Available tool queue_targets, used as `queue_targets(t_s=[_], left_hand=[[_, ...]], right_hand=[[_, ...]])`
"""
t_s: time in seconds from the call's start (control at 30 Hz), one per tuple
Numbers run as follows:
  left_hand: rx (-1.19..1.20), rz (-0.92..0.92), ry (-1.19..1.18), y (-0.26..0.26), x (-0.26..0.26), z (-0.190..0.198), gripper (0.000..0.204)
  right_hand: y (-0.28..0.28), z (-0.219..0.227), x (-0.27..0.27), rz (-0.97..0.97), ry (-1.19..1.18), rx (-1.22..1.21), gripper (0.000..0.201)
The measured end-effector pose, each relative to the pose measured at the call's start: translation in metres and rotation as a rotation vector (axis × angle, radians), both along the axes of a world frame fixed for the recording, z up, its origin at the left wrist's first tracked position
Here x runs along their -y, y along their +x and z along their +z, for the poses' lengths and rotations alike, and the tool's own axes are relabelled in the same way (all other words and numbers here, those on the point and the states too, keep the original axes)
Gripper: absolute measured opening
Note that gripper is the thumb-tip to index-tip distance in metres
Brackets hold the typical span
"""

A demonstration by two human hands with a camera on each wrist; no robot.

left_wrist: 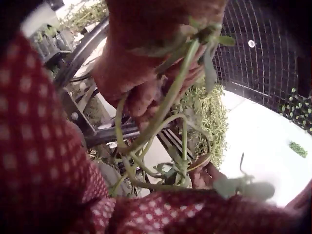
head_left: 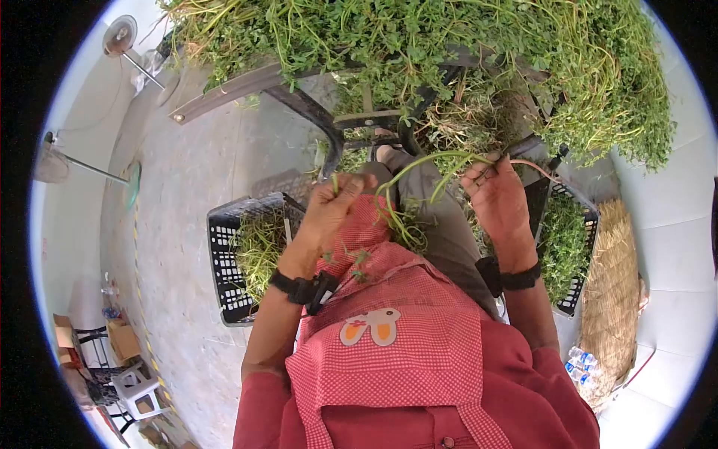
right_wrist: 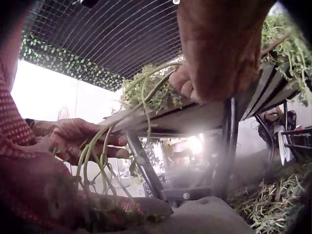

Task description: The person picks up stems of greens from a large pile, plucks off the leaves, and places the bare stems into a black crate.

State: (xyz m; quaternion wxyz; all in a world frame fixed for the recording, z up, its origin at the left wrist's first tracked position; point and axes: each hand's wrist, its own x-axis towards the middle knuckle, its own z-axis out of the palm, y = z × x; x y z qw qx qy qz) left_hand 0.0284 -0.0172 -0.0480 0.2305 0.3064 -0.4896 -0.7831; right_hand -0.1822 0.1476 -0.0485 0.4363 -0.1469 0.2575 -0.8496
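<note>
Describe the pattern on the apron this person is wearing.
The apron has a small red-and-white check; it shows best in the head view.

Head view: the greens (head_left: 449, 37) run past the top edge and hide most of the table (head_left: 239, 93); one end of the stem (head_left: 441, 156) is concealed at the right hand (head_left: 499, 198). Bottle (head_left: 582, 367) labels are too small to read. Left wrist view: the lower leaves (left_wrist: 248, 189) are blurred.

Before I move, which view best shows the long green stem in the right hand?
The head view: it shows the long green stem arching out from the right hand toward the apron. The right wrist view shows it closer, leaving the hand; the left wrist shows looping stems, possibly including it.
</note>
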Motion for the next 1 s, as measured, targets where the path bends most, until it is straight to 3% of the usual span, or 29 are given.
queue_targets(t_s=[0.03, 0.1, 0.13, 0.2, 0.27, 0.33, 0.43, 0.6, 0.73, 0.77, 0.8, 0.83, 0.87, 0.93, 0.97, 1.0], left_hand=[[-0.002, 0.002, 0.000, -0.001, -0.002, -0.001, 0.021], [-0.033, -0.256, 0.115, -0.002, -0.007, 0.002, 0.023], [-0.031, -0.263, 0.117, -0.003, -0.008, 0.004, 0.023], [0.105, -0.459, -0.305, -0.004, -0.009, 0.009, 0.025], [0.114, -0.471, -0.359, -0.008, -0.009, 0.007, 0.025], [0.125, -0.491, -0.415, -0.014, -0.012, 0.006, 0.025], [0.040, -0.492, -0.514, -0.024, -0.023, 0.009, 0.027], [0.214, -0.575, -0.711, -0.029, -0.028, 0.026, 0.034], [0.347, -0.586, -0.689, -0.033, -0.034, 0.037, 0.033], [0.288, -0.416, -0.886, -0.036, -0.033, 0.021, 0.030], [0.227, -0.238, -1.074, -0.038, -0.032, 0.011, 0.027], [0.229, -0.235, -1.073, -0.039, -0.030, 0.002, 0.027], [0.303, -0.247, -1.062, -0.041, -0.029, -0.003, 0.026], [0.374, -0.260, -1.050, -0.047, -0.023, -0.029, 0.025], [0.294, -0.218, -0.707, -0.050, -0.015, -0.056, 0.025], [0.210, -0.173, -0.368, -0.051, -0.012, -0.055, 0.025]], right_hand=[[-0.001, -0.001, 0.000, -0.017, 0.024, 0.040, 0.025], [-0.006, -0.004, 0.000, -0.024, 0.008, 0.029, 0.025], [-0.008, -0.006, -0.001, -0.032, -0.008, 0.019, 0.025], [-0.011, -0.007, -0.003, -0.049, 0.018, 0.048, 0.026], [-0.007, 0.000, -0.001, -0.060, 0.036, 0.074, 0.027], [0.012, 0.018, 0.008, 0.068, 0.172, 0.094, 0.028], [0.021, 0.014, 0.015, 0.170, 0.185, 0.048, 0.028], [0.012, 0.010, 0.020, 0.025, 0.203, -0.110, 0.024], [0.014, 0.018, 0.017, -0.051, 0.191, -0.184, 0.019], [0.020, 0.025, 0.017, -0.050, 0.189, -0.185, 0.019], [0.029, 0.036, 0.016, -0.107, 0.266, -0.420, 0.018], [0.039, 0.044, 0.014, -0.165, 0.342, -0.655, 0.016], [0.048, 0.047, 0.013, -0.163, 0.342, -0.654, 0.016], [0.066, 0.052, 0.008, -0.112, 0.334, -0.909, 0.018], [0.070, 0.057, 0.006, -0.172, 0.259, -1.024, 0.018], [0.068, 0.063, 0.008, -0.165, 0.252, -1.030, 0.018]])
